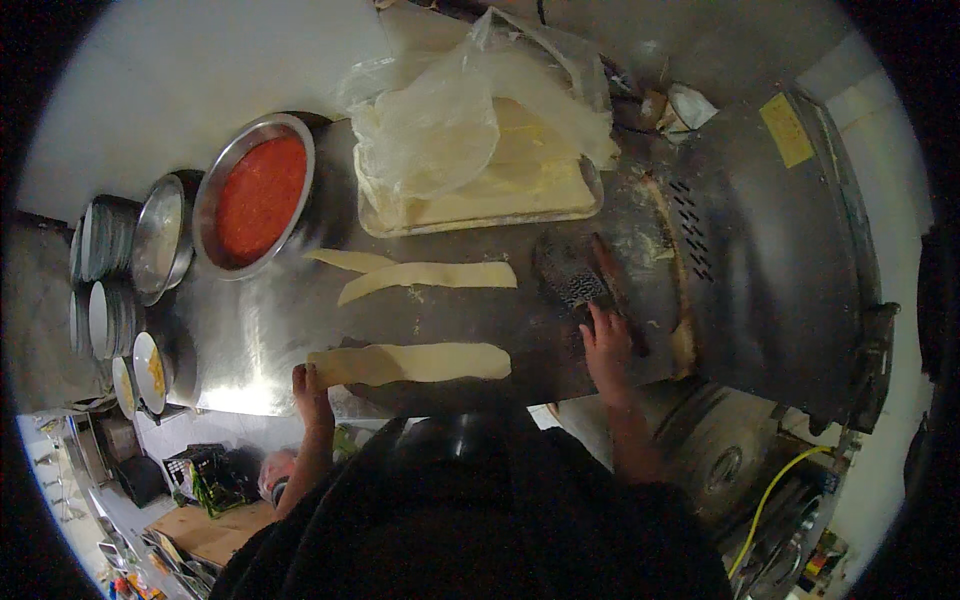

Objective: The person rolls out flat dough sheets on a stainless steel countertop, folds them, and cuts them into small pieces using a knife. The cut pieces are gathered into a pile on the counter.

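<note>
Flat on the steel worktop (450, 315) before me lies a wide strip of rolled dough (420, 364). My left hand (311, 382) grips its left end between thumb and fingers. My right hand (606, 337) reaches to the near edge of a dark, patterned cloth or pad (574, 274); whether its fingers hold it I cannot tell. A dark, narrow rod-like thing (619, 289) lies beside the pad, just past that hand. Farther back lie thinner dough strips (450, 275), two of them touching near the left.
Behind the strips stands a tray (480, 223) of dough under plastic sheeting (435, 142). A steel bowl of red sauce (262, 199), another steel bowl (161, 240), stacked plates (112, 319) and a plate with yellow food (150, 371) stand left. A yellow sponge cloth (786, 130) lies far right.
</note>
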Demonstrator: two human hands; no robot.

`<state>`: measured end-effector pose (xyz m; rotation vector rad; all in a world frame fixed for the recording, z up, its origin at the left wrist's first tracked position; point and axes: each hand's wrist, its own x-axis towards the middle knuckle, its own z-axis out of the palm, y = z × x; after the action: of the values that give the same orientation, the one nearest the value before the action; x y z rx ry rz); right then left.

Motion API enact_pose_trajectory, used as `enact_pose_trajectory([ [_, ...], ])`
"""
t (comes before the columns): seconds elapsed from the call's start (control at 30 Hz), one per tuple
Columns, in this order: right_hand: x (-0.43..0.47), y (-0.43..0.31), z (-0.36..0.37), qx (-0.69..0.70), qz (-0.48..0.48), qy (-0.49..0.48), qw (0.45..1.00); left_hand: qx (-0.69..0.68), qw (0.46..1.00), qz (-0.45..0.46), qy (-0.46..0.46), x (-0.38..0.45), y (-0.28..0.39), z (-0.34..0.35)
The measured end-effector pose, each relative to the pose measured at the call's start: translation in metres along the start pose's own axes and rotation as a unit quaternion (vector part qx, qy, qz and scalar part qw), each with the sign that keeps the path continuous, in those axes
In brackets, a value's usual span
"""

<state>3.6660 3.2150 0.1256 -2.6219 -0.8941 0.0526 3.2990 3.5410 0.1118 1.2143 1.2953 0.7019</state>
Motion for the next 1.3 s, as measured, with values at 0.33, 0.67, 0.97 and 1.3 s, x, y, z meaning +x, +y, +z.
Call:
enact_pose_trajectory([
  [0.33,0.024,0.083,-0.04,-0.028,0.065,0.078,0.994,-0.426,0.891,-0.127,-0.087,0.015,-0.03,0.005],
  [0.67,-0.104,-0.185,0.088,0.671,0.22,-0.636,0.312,-0.527,0.822,-0.151,-0.157,-0.041,0.085,0.082],
  [0.97,-0.067,-0.199,0.086,0.981,0.143,-0.077,0.104,-0.563,0.787,-0.229,-0.108,-0.047,0.152,0.025],
  [1.3,-0.052,-0.188,0.068,0.85,0.272,0.102,0.439,-0.518,0.812,-0.268,-0.019,0.039,0.048,-0.037],
])
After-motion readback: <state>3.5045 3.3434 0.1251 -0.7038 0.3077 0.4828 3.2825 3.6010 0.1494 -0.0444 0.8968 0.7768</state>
